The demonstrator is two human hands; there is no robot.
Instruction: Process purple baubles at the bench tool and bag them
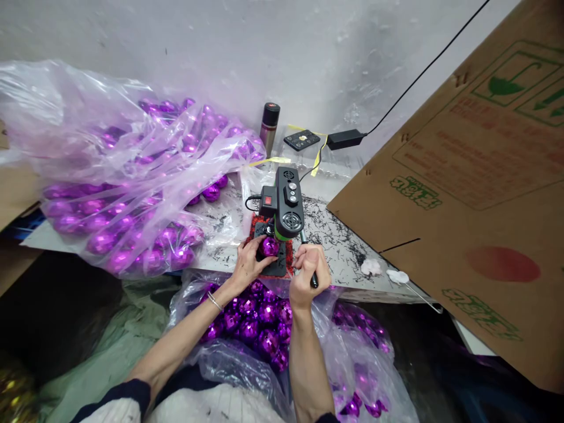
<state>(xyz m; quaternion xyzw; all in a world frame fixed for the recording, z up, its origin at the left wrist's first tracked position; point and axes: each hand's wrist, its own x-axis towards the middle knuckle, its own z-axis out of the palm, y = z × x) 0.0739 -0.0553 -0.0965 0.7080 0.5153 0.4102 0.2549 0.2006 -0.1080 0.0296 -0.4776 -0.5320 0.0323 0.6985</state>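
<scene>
A shiny purple mirror-ball ornament is pinched between the thumb and fingers of my left hand. It sits on the dark base plate of a small black press machine, under the machine's head. My right hand is wrapped round the machine's lever, whose black end sticks out below the fist. In my lap, just below the hands, an open clear plastic bag holds many more purple balls.
A large plastic bag of purple balls covers the table's left side. Behind the machine stand a tumbler, a phone and a power adapter with its cord. A big cardboard box leans in from the right. Dark scraps litter the table.
</scene>
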